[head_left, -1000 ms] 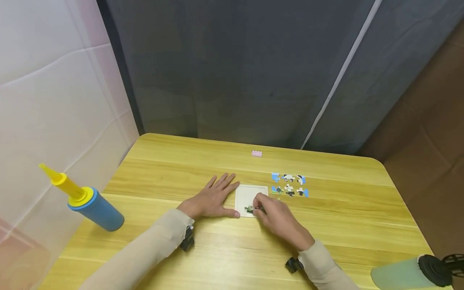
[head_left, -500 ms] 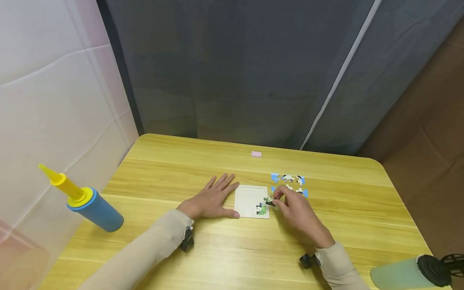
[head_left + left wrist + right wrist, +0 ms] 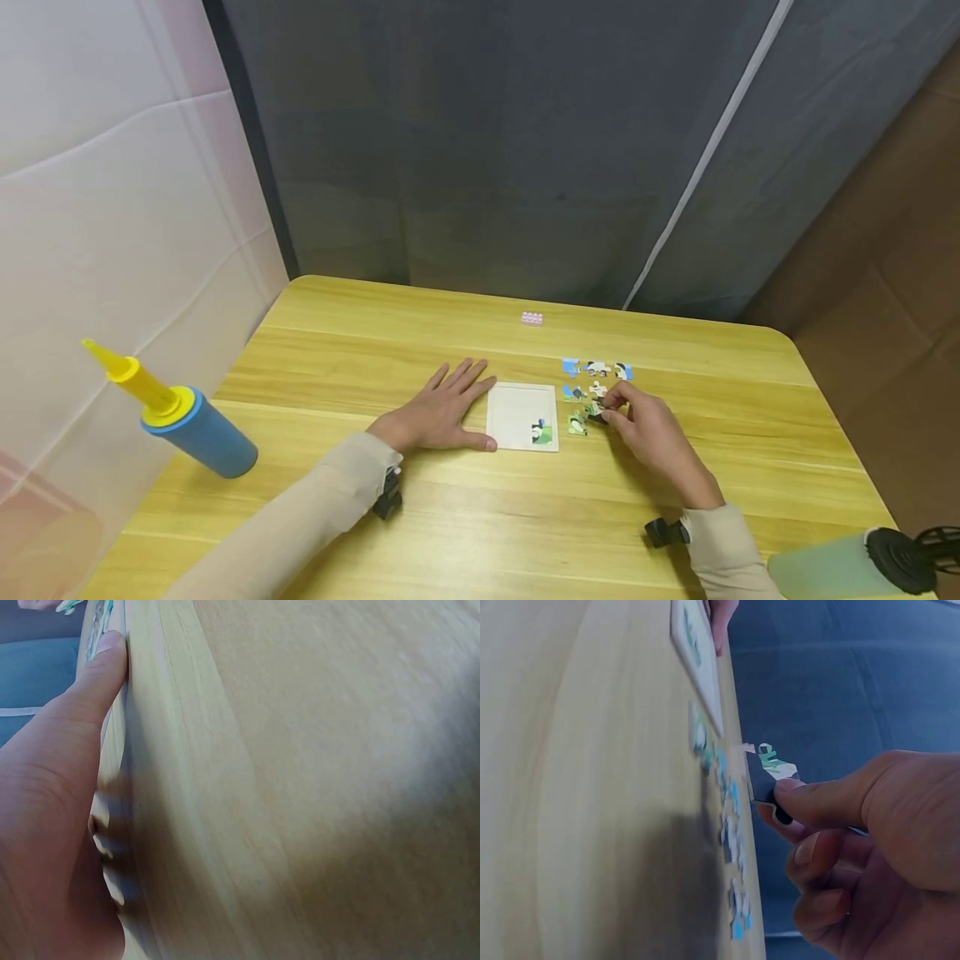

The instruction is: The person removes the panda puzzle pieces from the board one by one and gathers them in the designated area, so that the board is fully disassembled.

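A white puzzle tray (image 3: 517, 410) lies on the yellow wooden table (image 3: 480, 517) with one piece (image 3: 541, 432) seated in its near right corner. My left hand (image 3: 448, 402) lies flat on the table beside the tray, thumb (image 3: 90, 690) against its left edge. My right hand (image 3: 604, 406) is just right of the tray, at the loose pieces (image 3: 597, 369). It pinches a puzzle piece (image 3: 768, 774) between thumb and forefinger, raised off the table. Another piece (image 3: 577, 425) lies on the table by the tray's right edge.
A blue and yellow hand pump (image 3: 180, 417) lies at the table's left side. A small pink item (image 3: 532, 317) sits near the far edge. A pale green object (image 3: 825, 568) pokes in at the near right corner. A grey curtain hangs behind the table.
My right hand has moved right, off the tray and over to the loose pieces, with a piece pinched in its fingers. The left hand has stayed where it was.
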Tool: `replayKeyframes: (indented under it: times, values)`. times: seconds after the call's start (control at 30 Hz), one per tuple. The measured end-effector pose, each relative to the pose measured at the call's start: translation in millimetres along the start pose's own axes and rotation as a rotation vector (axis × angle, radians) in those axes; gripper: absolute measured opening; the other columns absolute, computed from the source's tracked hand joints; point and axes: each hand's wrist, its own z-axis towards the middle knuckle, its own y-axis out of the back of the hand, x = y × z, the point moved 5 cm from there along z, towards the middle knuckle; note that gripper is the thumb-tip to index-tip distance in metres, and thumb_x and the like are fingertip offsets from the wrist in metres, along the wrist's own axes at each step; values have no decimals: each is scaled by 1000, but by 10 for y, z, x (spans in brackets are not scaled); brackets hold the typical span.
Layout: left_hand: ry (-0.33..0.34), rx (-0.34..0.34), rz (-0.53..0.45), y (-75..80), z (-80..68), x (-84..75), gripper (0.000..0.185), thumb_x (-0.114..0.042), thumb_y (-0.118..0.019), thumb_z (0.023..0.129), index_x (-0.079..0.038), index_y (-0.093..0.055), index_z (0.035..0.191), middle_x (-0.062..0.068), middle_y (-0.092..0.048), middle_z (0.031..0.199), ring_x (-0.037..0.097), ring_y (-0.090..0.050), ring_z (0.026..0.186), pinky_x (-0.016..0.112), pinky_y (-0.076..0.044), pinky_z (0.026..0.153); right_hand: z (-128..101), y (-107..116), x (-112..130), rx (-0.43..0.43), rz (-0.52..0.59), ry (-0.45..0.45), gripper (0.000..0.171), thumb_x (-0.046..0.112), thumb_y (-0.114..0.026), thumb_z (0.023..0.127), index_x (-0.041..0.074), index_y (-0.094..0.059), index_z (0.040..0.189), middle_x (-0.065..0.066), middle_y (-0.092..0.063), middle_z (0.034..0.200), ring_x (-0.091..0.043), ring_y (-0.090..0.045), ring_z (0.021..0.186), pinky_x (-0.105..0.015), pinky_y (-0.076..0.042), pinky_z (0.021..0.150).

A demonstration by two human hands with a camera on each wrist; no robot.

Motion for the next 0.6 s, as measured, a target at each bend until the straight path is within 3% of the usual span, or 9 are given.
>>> replayKeyframes:
  times: [0.6]
  values:
    - [-7, -2, 0, 17, 8, -13, 107, -76, -64, 93, -16, -23, 172, 11, -4, 183, 36, -2, 170, 62, -4, 136, -8, -48, -215, 77, -3, -43, 6, 7, -71, 102, 10, -66, 103, -3, -72, 97, -17, -58, 84, -34, -49, 78]
